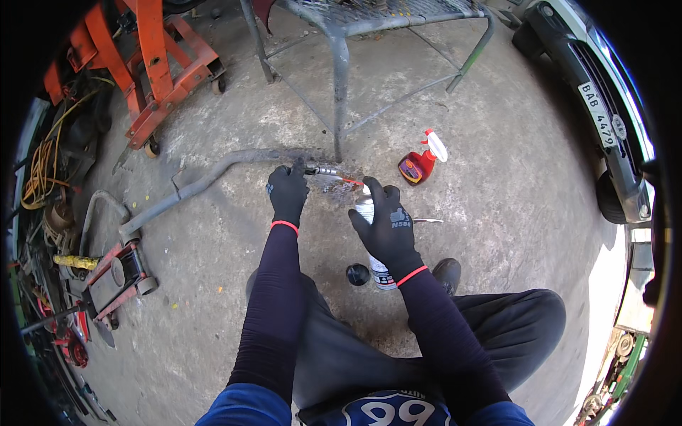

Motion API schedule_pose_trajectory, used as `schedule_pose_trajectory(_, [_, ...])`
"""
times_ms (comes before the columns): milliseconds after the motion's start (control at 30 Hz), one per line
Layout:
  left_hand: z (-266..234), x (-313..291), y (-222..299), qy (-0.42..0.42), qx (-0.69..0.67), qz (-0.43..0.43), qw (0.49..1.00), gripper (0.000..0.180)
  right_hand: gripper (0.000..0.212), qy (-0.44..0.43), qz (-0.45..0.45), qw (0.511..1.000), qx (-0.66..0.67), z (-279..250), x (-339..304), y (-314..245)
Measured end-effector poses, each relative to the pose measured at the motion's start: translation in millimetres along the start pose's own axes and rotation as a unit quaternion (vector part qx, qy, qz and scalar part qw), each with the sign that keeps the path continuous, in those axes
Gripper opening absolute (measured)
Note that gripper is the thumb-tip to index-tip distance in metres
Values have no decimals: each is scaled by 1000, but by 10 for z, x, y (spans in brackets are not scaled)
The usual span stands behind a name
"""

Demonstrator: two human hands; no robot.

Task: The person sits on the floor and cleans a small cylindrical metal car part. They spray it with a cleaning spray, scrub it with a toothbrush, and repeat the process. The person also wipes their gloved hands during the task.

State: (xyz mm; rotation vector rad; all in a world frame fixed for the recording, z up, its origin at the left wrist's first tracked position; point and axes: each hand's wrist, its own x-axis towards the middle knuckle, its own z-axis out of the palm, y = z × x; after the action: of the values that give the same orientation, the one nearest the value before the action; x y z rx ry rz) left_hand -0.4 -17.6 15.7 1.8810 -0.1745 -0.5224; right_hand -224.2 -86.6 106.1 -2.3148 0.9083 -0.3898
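Note:
My left hand, in a black glove, is closed around a slim metal tool with a ribbed silver end pointing right; its exact kind is unclear. In my gloved right hand is a white spray can, gripped near its top. A thin red straw runs from the can's nozzle toward the tool's silver end. On the floor left of the can's base lies a round black cap. Beyond my right hand stands a red spray bottle with a white and red trigger head.
A long grey pipe lies behind my left hand. Orange lifting equipment and a red floor jack stand at left. A metal-framed table is ahead, a vehicle's bumper at right. A thin rod lies by my right hand.

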Motion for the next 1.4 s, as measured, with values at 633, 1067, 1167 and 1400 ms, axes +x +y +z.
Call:
schedule_pose_trajectory(633, [25, 114, -200, 36, 105, 26, 994, 56, 71, -11, -43, 999, -28, 47, 53, -206])
schedule_pose_trajectory(1067, [33, 80, -107, 62, 164, 25, 984, 56, 71, -24, -15, 999, -35, 2, 47, -150])
schedule_pose_trajectory(1167, [46, 47, -16, 49, 156, 11, 986, 52, 70, -24, -91, 995, -17, -6, 58, -146])
schedule_pose_trajectory(1400, [-47, -78, 74, -84, 4, 14, 996, 25, 69, 72, 0, 997, -19, -278, 131, 152])
